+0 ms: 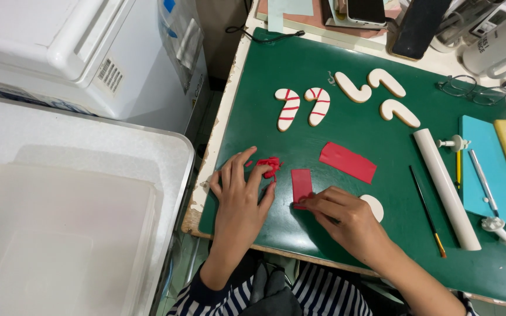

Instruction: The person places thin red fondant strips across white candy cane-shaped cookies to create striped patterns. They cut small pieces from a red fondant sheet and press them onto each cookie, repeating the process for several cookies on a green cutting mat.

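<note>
The right hand (341, 217) pinches its fingers together on the near end of a small red clay strip (301, 184) lying on the green mat (300, 76). The left hand (238, 196) lies flat, fingers spread, fingertips touching crumpled red clay scraps (270, 166). Beyond lie a larger red slab (347, 162), then two striped candy-cane pieces (303, 106) on the tabletop.

One view only, head-worn; looks steeply down from above the person's seat, facing away from the body across the green mat (346, 134); near edge of frame catches the striped sleeves (218, 295) and lap, far edge reaches the clutter at the back of the table (440, 58); fairly close, forearms fill the near middle; slightly tilted, mat edges run skewed; left third takes in white bins (65, 222) beside the table; no second view to overlap.
</note>
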